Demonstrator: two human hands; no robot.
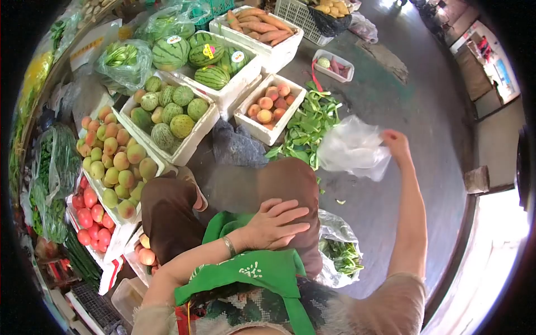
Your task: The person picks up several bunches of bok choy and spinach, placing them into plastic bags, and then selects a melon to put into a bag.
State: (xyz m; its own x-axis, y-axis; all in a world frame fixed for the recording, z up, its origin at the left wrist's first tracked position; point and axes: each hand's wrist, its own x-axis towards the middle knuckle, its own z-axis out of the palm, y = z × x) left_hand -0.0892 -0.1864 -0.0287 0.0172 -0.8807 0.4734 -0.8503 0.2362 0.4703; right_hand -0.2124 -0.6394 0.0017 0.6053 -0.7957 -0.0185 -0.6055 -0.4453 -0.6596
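My left hand [273, 224] lies with its fingers spread on my knee [290, 190], and a bracelet is on that wrist. Held out to the right, my right hand [395, 144] is closed on the edge of a clear plastic bag [356, 147]. The bag is puffed out and slightly blurred, and it overlaps the right side of a heap of leafy greens [306, 125] on the floor. Below my knee on the right stands another clear bag [340, 245] with leafy greens inside.
Around me are white foam boxes of peaches [271, 106], small striped melons [172, 103], watermelons [212, 56], carrots [259, 27], greenish peaches [114, 153] and tomatoes [92, 215]. A small white tray [333, 65] lies beyond the greens. A dark plastic bag [237, 144] sits between boxes.
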